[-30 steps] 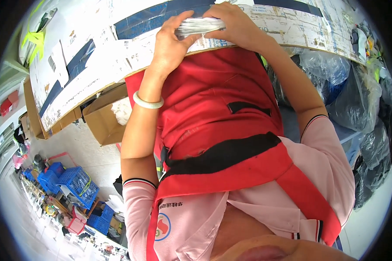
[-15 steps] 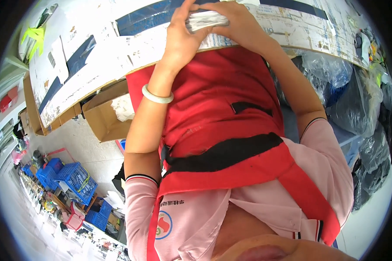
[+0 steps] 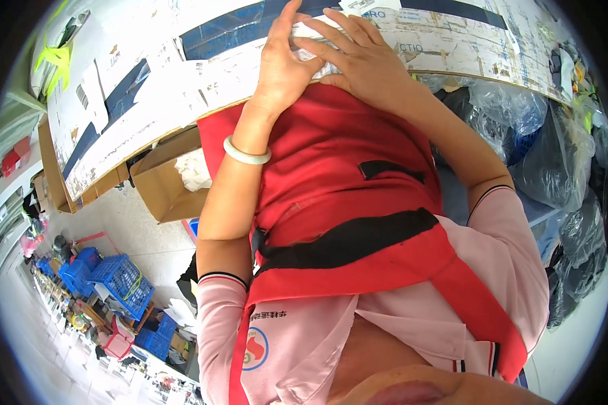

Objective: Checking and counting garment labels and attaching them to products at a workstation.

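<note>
At the near edge of a cardboard-covered table, both hands are close together over a small stack of white paper slips [image 3: 307, 31]. My left hand [image 3: 282, 67], with a pale bangle [image 3: 247, 152] on its wrist, grips the stack's left side, fingers upright along it and thumb toward the right. My right hand [image 3: 368, 62] lies across the stack with its fingers spread, hiding most of it. Just beyond the right fingertips is a white printed label [image 3: 365, 5].
The cardboard table cover [image 3: 172, 88] carries dark blue tape. Beneath its left side stands an open carton [image 3: 157, 183]. Clear plastic bags [image 3: 547, 162] bulge at the right. Blue crates [image 3: 121, 283] stand on the floor at the left, and a neon yellow item [image 3: 53, 66] lies far left.
My right hand has gone from gripping the stack's right side to lying over it with fingers spread. The stack is now mostly covered. My left hand has barely moved.
</note>
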Available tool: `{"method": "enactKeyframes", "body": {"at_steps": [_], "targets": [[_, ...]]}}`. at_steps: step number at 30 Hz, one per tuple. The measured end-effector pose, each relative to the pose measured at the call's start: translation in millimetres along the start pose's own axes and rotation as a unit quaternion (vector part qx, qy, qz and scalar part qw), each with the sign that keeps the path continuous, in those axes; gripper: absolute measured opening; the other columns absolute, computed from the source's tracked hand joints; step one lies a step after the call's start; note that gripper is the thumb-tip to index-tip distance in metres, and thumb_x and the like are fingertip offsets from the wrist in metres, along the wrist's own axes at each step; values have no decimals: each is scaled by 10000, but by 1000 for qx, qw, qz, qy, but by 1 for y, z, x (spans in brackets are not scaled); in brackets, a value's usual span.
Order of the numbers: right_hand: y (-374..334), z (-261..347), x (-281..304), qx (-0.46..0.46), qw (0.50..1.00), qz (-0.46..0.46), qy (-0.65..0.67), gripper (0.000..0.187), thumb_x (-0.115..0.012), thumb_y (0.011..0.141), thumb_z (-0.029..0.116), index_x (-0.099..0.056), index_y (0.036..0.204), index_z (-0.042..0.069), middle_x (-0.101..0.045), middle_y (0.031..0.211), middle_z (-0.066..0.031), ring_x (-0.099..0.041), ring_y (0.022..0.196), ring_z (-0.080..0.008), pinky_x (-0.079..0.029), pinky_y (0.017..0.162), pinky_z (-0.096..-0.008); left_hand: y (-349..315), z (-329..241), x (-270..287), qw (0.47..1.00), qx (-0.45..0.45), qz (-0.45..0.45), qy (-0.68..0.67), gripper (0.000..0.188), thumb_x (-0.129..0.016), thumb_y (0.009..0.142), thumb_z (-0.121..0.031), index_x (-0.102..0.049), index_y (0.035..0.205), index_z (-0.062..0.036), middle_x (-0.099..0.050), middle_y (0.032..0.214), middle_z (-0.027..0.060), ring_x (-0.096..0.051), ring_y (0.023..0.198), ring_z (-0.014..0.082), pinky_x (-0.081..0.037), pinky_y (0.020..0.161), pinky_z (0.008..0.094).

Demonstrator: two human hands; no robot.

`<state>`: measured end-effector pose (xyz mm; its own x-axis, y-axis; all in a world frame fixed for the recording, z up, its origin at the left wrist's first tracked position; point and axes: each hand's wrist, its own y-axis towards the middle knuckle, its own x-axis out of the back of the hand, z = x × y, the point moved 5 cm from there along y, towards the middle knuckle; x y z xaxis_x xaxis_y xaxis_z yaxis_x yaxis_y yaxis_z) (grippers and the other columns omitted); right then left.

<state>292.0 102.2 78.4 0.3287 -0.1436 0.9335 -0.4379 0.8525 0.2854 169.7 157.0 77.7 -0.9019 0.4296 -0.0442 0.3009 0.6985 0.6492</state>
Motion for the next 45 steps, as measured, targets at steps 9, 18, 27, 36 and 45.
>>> {"method": "enactKeyframes", "body": {"at_steps": [9, 18, 27, 36, 45], "targets": [[5, -51, 19, -125, 892, -127, 417, 589, -701, 876, 247, -496, 1412, 114, -497, 1364, -184, -483, 1259, -358, -360, 1069, -471, -4, 3, -2, 941, 279, 32, 190, 778, -745, 734, 70, -439, 1439, -51, -584, 1098, 96, -584, 1004, 209, -482, 889, 298], [3, -31, 4, -1, 970, -192, 146, 168, -691, 850, 199, -676, 970, 82, -587, 1201, -125, -529, 1156, -327, -380, 988, -464, -3, 1, -5, 940, 269, 43, 205, 788, -742, 722, 70, -447, 1438, -75, -585, 1120, 125, -575, 1055, 251, -467, 939, 328], [20, -25, 27, 32, 992, -115, 48, 119, -645, 847, 198, -648, 847, 78, -602, 1031, -89, -520, 1102, -285, -360, 971, -443, 0, -1, -6, 938, 267, 49, 214, 770, -766, 732, 32, -450, 1429, -55, -592, 1145, 143, -581, 1070, 265, -470, 946, 338], [25, -28, 20, -17, 981, -119, 152, 106, -647, 831, 181, -645, 851, 77, -608, 985, -73, -535, 1054, -278, -362, 967, -444, -13, 18, 1, 951, 245, 37, 185, 776, -805, 721, 6, -462, 1415, -43, -600, 1128, 142, -585, 1062, 267, -476, 930, 341], [24, -37, 37, -15, 986, -126, 112, 192, -643, 876, 215, -673, 1005, 76, -618, 1089, -102, -558, 1063, -308, -410, 954, -428, -7, 3, -2, 948, 223, 46, 221, 794, -805, 707, 28, -459, 1417, -47, -585, 1108, 136, -585, 1025, 264, -489, 898, 337]]}}
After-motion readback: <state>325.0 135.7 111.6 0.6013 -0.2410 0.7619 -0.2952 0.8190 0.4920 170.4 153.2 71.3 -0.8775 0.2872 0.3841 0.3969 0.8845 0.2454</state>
